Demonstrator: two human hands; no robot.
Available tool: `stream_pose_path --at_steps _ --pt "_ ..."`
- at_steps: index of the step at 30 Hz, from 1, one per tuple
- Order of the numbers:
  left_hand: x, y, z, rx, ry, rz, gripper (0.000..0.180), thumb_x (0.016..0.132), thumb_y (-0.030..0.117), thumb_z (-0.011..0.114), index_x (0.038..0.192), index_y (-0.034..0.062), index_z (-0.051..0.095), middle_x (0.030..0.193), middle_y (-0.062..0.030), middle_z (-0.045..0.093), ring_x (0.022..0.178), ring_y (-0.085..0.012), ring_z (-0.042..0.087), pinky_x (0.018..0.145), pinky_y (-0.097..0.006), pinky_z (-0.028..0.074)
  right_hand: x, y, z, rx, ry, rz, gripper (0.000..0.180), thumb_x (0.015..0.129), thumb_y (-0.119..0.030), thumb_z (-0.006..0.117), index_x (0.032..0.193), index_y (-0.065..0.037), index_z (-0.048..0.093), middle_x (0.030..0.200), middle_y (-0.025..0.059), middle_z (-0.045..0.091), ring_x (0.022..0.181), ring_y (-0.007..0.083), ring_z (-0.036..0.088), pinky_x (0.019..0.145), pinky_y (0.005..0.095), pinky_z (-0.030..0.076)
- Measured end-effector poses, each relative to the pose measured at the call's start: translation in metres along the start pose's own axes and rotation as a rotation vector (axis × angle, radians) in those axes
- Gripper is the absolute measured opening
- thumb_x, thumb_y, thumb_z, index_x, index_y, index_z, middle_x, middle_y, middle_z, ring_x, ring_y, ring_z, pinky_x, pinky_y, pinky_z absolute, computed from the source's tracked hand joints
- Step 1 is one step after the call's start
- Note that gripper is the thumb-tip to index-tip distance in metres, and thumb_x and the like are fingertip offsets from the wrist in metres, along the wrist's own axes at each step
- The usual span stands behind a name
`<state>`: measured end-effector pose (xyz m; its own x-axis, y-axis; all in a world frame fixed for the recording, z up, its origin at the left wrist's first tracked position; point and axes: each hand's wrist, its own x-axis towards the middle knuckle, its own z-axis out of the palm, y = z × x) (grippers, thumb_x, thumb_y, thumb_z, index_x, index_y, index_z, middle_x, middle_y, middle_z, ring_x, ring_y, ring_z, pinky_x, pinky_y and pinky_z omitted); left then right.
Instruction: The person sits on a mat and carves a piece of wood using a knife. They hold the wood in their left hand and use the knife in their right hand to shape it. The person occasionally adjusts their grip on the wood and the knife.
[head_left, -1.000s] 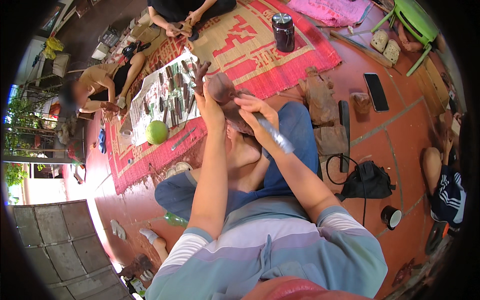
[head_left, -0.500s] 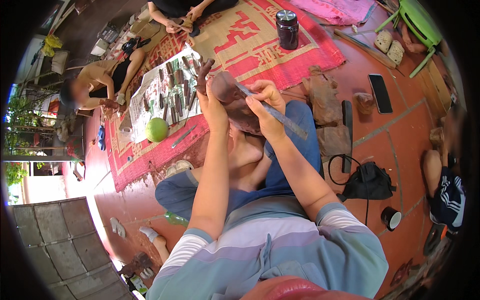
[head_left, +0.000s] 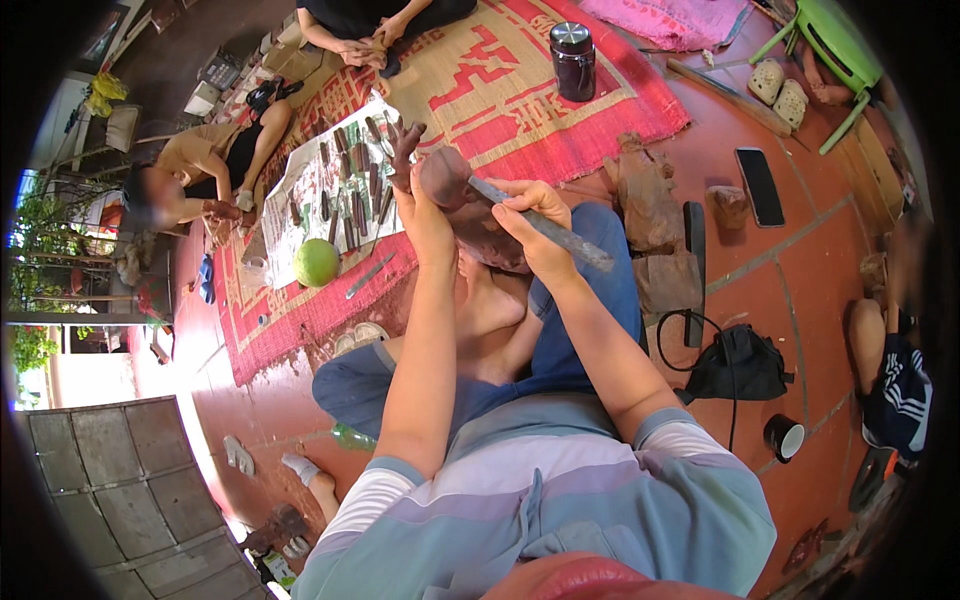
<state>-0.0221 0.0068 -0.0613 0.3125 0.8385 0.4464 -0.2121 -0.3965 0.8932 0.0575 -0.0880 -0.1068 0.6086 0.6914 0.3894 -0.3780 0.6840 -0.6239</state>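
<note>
**We are holding a brown carved figure (head_left: 488, 240) and a flat grey tool (head_left: 585, 250)**

Our left hand (head_left: 430, 225) is grasping the figure along its left side, the fingers partly hiding behind it. A branching brown piece (head_left: 403, 152) is standing beside that hand; we cannot tell whether it is joining the figure. Our right hand (head_left: 540, 235) is clasping the grey tool between thumb and fingers, its far end lying at the figure's rounded top. We are keeping the figure over our crossed legs (head_left: 598, 290), between the two hands. Ahead of us, dark slender tools (head_left: 373, 175) are lying on a white sheet (head_left: 302, 165), and a green round fruit (head_left: 316, 263) is resting by the sheet's near edge. A black jar (head_left: 573, 72) is standing on the red and yellow mat (head_left: 640, 125). To our right, a phone (head_left: 760, 187) is lying on the tiled floor (head_left: 830, 260).
</note>
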Motion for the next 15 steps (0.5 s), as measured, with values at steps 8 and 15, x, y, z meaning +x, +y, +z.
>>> stream_pose_path --at_steps 8,15 --pt "0.0 0.001 0.005 -0.119 0.05 -0.042 0.035 0.097 0.011 0.035 0.129 0.0038 0.047 0.135 -0.0103 0.046 0.128 -0.0208 0.038 0.107 -0.033 0.029 0.002 -0.004 -0.002 0.182 0.103 0.187 0.01 0.085 0.0 0.063 0.088 -0.004 0.055 0.105 0.0117 0.064 0.085 0.0129 0.062 0.074 0.0269 0.053" --pt "-0.01 -0.004 -0.003 -0.122 0.169 -0.202 0.032 0.1 0.02 0.041 0.126 0.0027 0.048 0.12 -0.0108 0.052 0.105 -0.018 0.054 0.091 -0.031 0.045 0.005 -0.021 0.016 0.243 0.088 0.239 0.011 0.085 0.001 0.063 0.088 -0.005 0.054 0.102 0.011 0.065 0.089 0.0128 0.061 0.081 0.0258 0.049"
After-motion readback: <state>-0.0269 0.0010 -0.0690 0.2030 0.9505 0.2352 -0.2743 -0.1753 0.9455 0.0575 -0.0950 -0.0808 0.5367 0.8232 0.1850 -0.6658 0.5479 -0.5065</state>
